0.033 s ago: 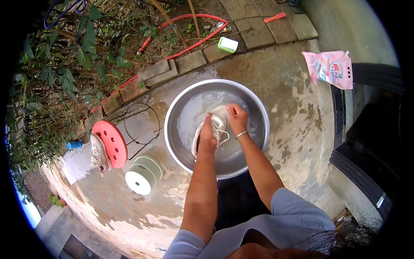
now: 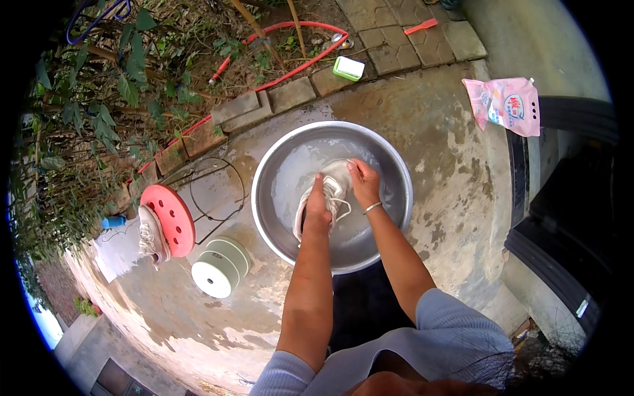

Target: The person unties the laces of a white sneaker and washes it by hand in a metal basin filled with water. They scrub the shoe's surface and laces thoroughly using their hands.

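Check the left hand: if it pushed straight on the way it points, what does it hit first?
The left hand points up-frame along the white lace-up sneaker it already grips. Beyond the shoe, likely the far wall of the round metal basin; depth is unclear.

The left hand [image 2: 318,206] hides part of the white shoe [image 2: 333,181].

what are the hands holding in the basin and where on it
A white shoe: left hand grips its opening, right hand its toe end.
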Demonstrator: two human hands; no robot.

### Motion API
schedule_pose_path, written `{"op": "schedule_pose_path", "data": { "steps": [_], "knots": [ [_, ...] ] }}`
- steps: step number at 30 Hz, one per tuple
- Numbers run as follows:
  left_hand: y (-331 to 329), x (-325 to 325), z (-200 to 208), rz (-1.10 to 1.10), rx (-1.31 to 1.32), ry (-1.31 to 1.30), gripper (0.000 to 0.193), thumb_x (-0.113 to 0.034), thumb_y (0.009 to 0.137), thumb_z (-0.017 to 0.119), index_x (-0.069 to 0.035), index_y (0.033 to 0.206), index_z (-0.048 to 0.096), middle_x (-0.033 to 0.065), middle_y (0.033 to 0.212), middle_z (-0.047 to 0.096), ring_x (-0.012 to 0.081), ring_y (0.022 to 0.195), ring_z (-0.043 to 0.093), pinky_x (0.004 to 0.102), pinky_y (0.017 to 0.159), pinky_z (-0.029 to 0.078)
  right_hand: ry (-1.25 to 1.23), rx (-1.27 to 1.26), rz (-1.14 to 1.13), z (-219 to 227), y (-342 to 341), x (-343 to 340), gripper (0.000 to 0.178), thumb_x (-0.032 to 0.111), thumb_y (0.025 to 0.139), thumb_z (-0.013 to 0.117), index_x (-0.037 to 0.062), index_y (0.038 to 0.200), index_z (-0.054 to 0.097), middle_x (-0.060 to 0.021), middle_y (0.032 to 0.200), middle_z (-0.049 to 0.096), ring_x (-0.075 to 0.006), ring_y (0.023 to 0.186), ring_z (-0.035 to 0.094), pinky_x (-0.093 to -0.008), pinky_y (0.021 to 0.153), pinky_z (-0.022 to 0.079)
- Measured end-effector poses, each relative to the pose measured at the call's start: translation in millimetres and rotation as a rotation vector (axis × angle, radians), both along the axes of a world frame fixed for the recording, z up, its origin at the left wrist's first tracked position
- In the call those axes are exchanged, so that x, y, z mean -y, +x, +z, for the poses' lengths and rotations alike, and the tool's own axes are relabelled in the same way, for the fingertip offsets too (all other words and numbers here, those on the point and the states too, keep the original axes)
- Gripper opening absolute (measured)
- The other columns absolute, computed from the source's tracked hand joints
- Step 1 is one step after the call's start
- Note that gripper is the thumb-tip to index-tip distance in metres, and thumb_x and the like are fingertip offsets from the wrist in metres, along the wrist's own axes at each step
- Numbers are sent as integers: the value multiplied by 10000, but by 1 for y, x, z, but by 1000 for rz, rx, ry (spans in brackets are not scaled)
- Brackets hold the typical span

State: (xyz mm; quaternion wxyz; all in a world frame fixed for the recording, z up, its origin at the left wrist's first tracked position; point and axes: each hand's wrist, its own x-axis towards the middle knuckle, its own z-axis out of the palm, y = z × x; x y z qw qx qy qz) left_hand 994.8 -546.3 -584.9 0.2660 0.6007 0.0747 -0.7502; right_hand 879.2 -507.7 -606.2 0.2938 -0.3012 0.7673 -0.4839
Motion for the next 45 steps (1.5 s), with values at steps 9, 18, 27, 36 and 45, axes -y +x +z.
{"op": "schedule_pose_path", "data": {
  "steps": [9,18,27,36,45],
  "knots": [
    [0,-1,-1,-4,4,23,508,-359,929,557,1,1279,485,132,1206,585,262,1069,587,384,910,491,202,-265,93,3,-3,13,219,223,777,715,30,800,614,-136,600,554,-248,543,562,-350,533,436],
    [0,-1,-2,-27,17,31,518,-375,924,562,6,1268,489,138,1200,587,263,1061,589,388,911,486,192,-129,85,9,-1,11,184,206,813,649,47,901,618,-154,682,605,-349,628,581,-400,586,462],
    [2,-9,-10,-12,-47,44,595,-403,902,592,-21,1332,441,120,1277,541,245,1119,552,372,955,447,107,-700,610,63,-1,3,451,74,766,586,58,1212,521,-168,1241,498,-366,1146,461,-450,967,373],
    [3,-25,-43,-43,71,-190,736,-541,914,494,-3,1398,361,109,1403,427,216,1262,423,317,1049,325,235,-992,1119,4,9,93,149,243,825,574,106,793,623,-81,784,645,-278,756,609,-432,669,477],
    [-4,-7,-1,-20,154,-4,868,-630,855,509,6,1417,329,128,1453,362,238,1311,359,333,1077,275,42,-845,960,38,4,18,482,267,821,598,94,1263,520,-91,1336,484,-307,1246,411,-516,1010,273]
  ]
}}
